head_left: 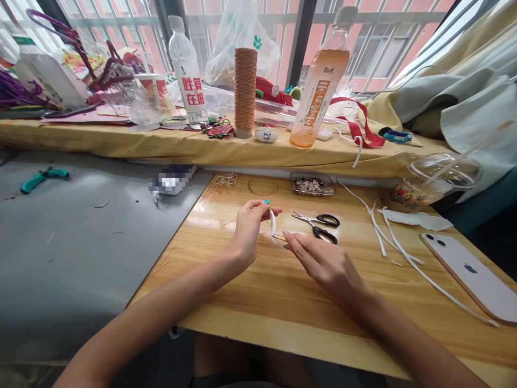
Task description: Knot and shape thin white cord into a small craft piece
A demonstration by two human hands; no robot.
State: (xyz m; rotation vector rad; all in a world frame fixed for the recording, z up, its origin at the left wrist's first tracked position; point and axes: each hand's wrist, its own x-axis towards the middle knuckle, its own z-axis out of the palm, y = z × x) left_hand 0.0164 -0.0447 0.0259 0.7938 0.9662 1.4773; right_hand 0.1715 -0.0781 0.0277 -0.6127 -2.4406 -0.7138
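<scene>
My left hand (254,221) pinches the upper end of a short white strip (273,222) between thumb and fingers, above the wooden table. The strip hangs down in a slight curve. My right hand (323,258) is closed on a thin yellowish tool (279,237), whose tip meets the lower end of the strip; its exact kind is too small to tell. Just beyond my right hand lie black-handled scissors (319,223), their blades pointing left. Farther back sits a clear box of small beads or parts (313,184).
White cords (398,245) and a phone (470,272) lie at right, near a plastic cup (424,183). Teal pliers (43,179) rest on the grey surface. A spool of brown thread (245,91), a water bottle (188,75) and an orange drink bottle (321,89) stand on the ledge.
</scene>
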